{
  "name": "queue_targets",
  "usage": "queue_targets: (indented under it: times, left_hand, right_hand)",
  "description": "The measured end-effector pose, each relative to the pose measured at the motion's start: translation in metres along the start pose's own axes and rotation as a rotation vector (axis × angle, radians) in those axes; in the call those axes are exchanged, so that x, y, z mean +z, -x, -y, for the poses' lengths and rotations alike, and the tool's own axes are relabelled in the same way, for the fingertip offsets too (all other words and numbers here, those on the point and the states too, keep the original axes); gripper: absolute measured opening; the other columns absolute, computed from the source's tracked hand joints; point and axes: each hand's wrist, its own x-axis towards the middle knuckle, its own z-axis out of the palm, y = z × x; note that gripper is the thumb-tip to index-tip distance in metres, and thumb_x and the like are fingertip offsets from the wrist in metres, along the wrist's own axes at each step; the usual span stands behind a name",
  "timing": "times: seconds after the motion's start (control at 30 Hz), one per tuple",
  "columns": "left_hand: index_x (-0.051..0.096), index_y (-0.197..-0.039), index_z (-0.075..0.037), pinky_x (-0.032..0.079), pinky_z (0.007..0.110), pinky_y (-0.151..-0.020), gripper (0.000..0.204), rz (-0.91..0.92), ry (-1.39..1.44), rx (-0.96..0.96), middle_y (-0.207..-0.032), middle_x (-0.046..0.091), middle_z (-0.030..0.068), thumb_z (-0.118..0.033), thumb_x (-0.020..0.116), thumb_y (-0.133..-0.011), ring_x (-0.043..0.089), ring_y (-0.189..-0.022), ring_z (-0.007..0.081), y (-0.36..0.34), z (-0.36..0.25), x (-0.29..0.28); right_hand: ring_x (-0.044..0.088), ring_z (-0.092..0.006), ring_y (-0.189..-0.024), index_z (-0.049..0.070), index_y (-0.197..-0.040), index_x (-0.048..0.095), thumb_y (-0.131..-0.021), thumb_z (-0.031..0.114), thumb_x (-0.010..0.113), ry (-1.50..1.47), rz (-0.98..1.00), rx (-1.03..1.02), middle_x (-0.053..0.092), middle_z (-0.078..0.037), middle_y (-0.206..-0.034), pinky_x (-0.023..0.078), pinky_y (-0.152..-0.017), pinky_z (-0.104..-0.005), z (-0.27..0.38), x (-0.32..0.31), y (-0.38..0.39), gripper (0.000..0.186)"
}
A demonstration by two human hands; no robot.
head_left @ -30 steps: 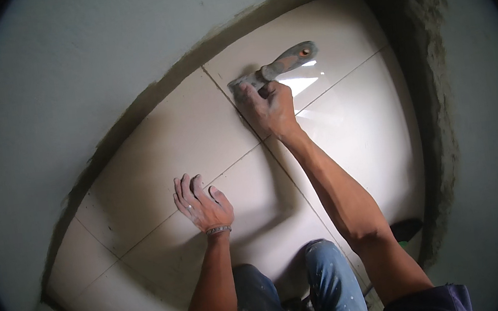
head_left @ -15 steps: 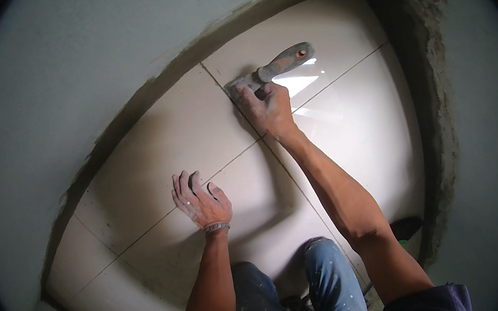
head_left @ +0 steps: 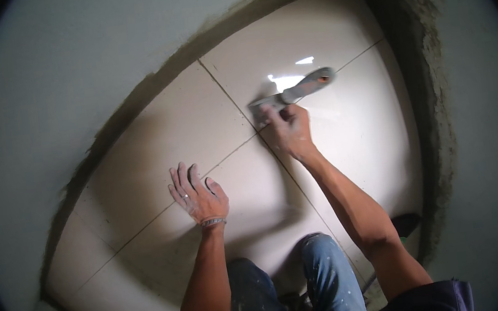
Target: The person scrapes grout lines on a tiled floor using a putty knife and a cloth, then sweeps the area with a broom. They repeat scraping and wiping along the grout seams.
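Observation:
A putty knife (head_left: 308, 85) with a grey, orange-marked handle is in my right hand (head_left: 292, 129), gripped near its blade. The blade lies along the dark joint between large pale floor tiles (head_left: 345, 138), just beyond where two joints cross. The handle points away to the far right. My left hand (head_left: 201, 194), dusty, with a ring and a wristband, rests on the tile with its fingers spread, beside another joint. It holds nothing.
Rough cement strips run along the walls at the far side and the right (head_left: 430, 73). My knees in blue jeans (head_left: 330, 275) are at the near edge. A dark object (head_left: 407, 223) sits by my right elbow. Light reflects off the far tile.
My right hand has drawn the putty knife toward me and to the right along the joint, closer to the crossing. My left hand has shifted only slightly.

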Motion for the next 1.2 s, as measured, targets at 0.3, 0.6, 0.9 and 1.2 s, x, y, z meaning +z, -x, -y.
queue_targets:
  times: [0.3,0.6,0.9,1.2]
  left_hand:
    - [0.020,-0.156,0.007,0.012,0.057,-0.123,0.075,0.071,-0.107,0.207,-0.165,0.017,0.0237,-0.032,0.051,-0.100,0.014,-0.154,0.0385,-0.095,-0.042,0.013]
    - [0.020,-0.153,0.013,0.012,0.053,-0.124,0.082,0.141,-0.052,0.198,-0.163,0.016,0.0301,-0.039,0.053,-0.100,0.012,-0.154,0.0415,-0.070,-0.130,0.035]
    - [0.022,-0.152,0.016,0.014,0.053,-0.124,0.081,0.054,-0.120,0.118,-0.161,0.022,0.0325,-0.042,0.048,-0.101,0.019,-0.152,0.0419,-0.141,-0.146,0.036]
    - [0.019,-0.153,0.014,0.016,0.051,-0.124,0.075,0.016,-0.224,0.268,-0.163,0.015,0.0317,-0.033,0.048,-0.102,0.016,-0.153,0.0421,-0.097,-0.132,0.047]
  right_hand:
    - [0.053,-0.0103,-0.074,-0.002,-0.103,0.063,-0.105,0.020,0.051,-0.439,-0.618,-0.187,0.061,-0.003,-0.084,0.046,-0.068,-0.0278,-0.058,-0.034,-0.016,0.025]
    - [0.054,-0.0116,-0.080,-0.002,-0.104,0.062,-0.106,0.021,0.049,-0.448,-0.420,-0.067,0.061,-0.004,-0.087,0.046,-0.073,-0.0285,-0.064,-0.046,-0.005,0.027]
    - [0.052,-0.0130,-0.073,-0.003,-0.098,0.062,-0.104,0.025,0.053,-0.355,-0.471,-0.131,0.061,-0.005,-0.078,0.046,-0.068,-0.0313,-0.054,-0.046,-0.003,0.030]
    - [0.058,-0.0222,-0.064,-0.003,-0.101,0.060,-0.102,0.020,0.051,-0.268,-0.431,-0.108,0.064,-0.015,-0.074,0.047,-0.064,-0.0367,-0.043,-0.052,-0.004,0.025]
